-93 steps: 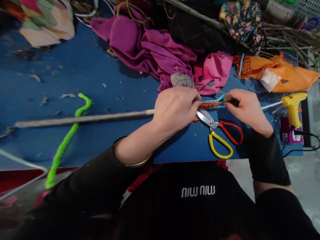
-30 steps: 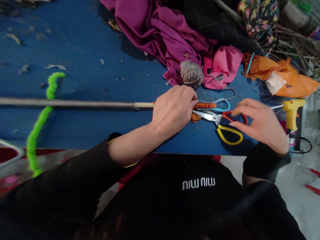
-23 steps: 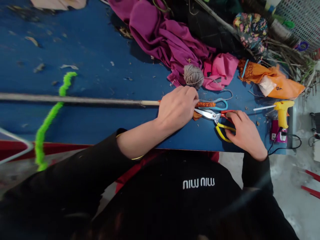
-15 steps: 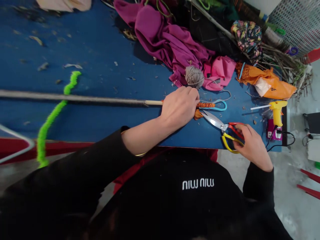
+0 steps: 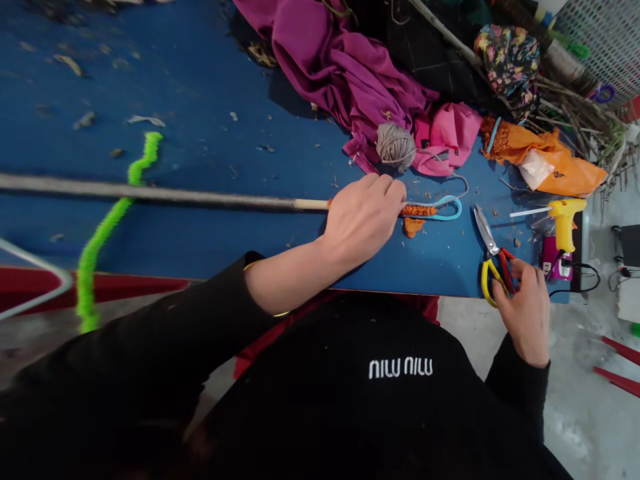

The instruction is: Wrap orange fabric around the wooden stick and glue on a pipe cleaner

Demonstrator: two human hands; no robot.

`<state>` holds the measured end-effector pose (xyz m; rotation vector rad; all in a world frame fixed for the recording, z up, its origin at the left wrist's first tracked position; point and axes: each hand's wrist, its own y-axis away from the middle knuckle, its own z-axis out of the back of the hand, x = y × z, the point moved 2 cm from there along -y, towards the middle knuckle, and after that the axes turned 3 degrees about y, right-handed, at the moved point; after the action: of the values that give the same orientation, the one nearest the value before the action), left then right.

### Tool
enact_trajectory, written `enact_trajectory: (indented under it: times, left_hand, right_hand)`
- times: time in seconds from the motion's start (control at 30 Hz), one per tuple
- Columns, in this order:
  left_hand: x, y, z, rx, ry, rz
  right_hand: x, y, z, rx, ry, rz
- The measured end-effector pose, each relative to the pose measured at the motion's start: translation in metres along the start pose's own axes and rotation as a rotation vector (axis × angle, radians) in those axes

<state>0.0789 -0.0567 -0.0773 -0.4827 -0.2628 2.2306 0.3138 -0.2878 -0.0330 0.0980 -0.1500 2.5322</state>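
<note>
My left hand [image 5: 363,212] is closed around the right end of a long stick [image 5: 215,197], partly wrapped in grey. Orange patterned fabric [image 5: 419,211] and a light blue loop of cord [image 5: 454,209] stick out past its fingers. Just below them a small orange scrap [image 5: 413,227] lies on the table. At the right, near the table's front edge, my right hand [image 5: 527,310] has its fingers at the handles of scissors [image 5: 493,250], one red and one yellow. The blades look closed and point up and left. A ball of grey yarn [image 5: 395,147] rests above my left hand.
A yellow glue gun [image 5: 565,223] and a pink box with plugged cables [image 5: 553,259] stand at the table's right end. Purple cloth [image 5: 315,67], an orange bag [image 5: 565,163] and twigs [image 5: 570,107] line the back. A fuzzy green strip [image 5: 103,247] crosses under the stick.
My right hand has moved the scissors right, away from the orange fabric, and their blades have turned upward. The orange scrap now lies apart from my left hand, which keeps its grip.
</note>
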Motion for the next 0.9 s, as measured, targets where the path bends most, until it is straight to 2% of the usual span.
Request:
enact_trajectory:
  times: [0.07, 0.17, 0.3, 0.47, 0.77, 0.9]
  left_hand:
    - [0.0, 0.001, 0.001, -0.005, 0.011, 0.003]
    - [0.001, 0.002, 0.0, -0.01, 0.04, 0.018]
    - [0.001, 0.002, 0.001, -0.009, 0.05, 0.025]
    - [0.0, 0.002, 0.007, 0.023, 0.06, 0.014]
    - [0.005, 0.002, 0.013, 0.079, 0.176, 0.044]
    - [0.01, 0.004, 0.013, 0.085, 0.212, 0.102]
  right_hand:
    - [0.031, -0.005, 0.004, -0.137, 0.047, 0.201]
    - [0.08, -0.02, -0.003, -0.275, -0.073, 0.513]
    - [0.119, -0.048, -0.035, -0.235, -0.085, 0.598]
    - [0.126, -0.054, -0.056, -0.155, -0.101, 0.584]
    - [0.126, -0.046, -0.056, -0.145, -0.064, 0.562]
    - [0.127, -0.043, -0.056, -0.134, -0.042, 0.58]
